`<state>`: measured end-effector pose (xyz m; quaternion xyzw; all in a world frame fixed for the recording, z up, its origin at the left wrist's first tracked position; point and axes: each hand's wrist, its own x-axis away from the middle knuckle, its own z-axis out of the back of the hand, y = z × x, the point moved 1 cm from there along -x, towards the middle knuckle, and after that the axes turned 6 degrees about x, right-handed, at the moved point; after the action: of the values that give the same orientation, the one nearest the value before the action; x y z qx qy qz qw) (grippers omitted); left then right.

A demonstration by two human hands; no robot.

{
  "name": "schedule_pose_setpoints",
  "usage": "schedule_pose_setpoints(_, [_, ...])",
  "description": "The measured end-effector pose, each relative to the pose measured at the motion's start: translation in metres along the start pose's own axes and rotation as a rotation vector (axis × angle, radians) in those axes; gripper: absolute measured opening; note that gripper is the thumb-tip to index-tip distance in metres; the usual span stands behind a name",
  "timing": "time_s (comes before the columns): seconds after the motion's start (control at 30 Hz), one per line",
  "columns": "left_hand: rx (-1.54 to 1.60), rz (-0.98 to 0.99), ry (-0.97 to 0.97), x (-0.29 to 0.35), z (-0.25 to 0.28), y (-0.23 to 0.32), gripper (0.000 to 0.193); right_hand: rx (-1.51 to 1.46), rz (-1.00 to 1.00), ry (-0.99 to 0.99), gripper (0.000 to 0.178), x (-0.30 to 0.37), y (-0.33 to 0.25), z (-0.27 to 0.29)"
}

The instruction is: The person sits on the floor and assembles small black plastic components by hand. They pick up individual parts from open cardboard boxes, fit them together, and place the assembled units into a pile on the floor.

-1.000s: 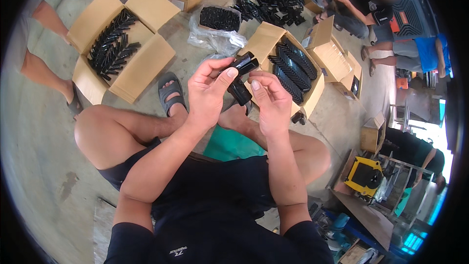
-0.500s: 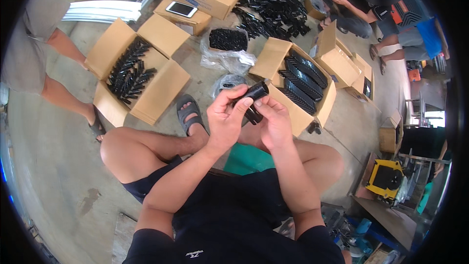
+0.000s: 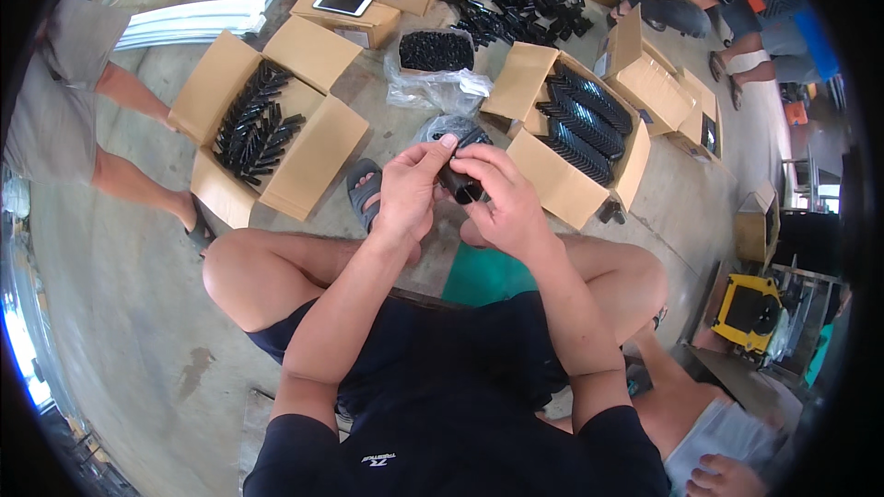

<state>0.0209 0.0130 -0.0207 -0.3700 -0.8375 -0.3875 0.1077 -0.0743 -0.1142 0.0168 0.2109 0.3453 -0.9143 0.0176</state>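
Tube pc (image 3: 462,188), blk, is held w/ L grip (image 3: 406,191) & R grip (image 3: 508,206), both closed on it.

Could totally sneak the left hand (image 3: 410,191) forward between the left carton (image 3: 316,161) and the plastic bag (image 3: 431,129). Dead ahead, would bump that bag, then the crumpled plastic sheet (image 3: 431,92). Off right, blocked by the right carton (image 3: 555,182).

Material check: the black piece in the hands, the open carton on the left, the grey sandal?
Black piece: probably hard plastic, coated metal possible; smooth, with glossy highlights. Left carton: apparently cardboard, matt brown, with creased flaps. Grey sandal: perhaps moulded foam or rubber; dull, thick straps.
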Motion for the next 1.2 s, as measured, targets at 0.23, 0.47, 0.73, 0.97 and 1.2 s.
schedule_pose_setpoints(0.23, [-0.753, -0.651, -0.234, 0.014, 0.011, 0.008, 0.039, -0.662, -0.366, 0.17, 0.033, 0.009, 0.008, -0.004])
schedule_pose_setpoints(0.47, [-0.621, -0.616, -0.411, 0.026, 0.03, 0.002, 0.044, -0.691, -0.505, 0.106, 0.028, 0.014, 0.001, -0.01])
schedule_pose_setpoints(0.73, [0.065, -0.232, -0.336, 0.016, 0.033, -0.003, 0.034, -0.37, -0.388, 0.195, 0.017, 0.006, -0.011, 0.004])
schedule_pose_setpoints(0.97, [-0.018, -0.255, -0.312, 0.018, 0.03, -0.005, 0.033, -0.127, -0.345, 0.275, 0.01, 0.005, -0.015, -0.004])
schedule_pose_setpoints(1.2, [-0.219, -0.416, -0.223, 0.021, 0.019, -0.009, 0.035, -0.194, -0.376, 0.318, 0.009, 0.008, -0.008, -0.007])
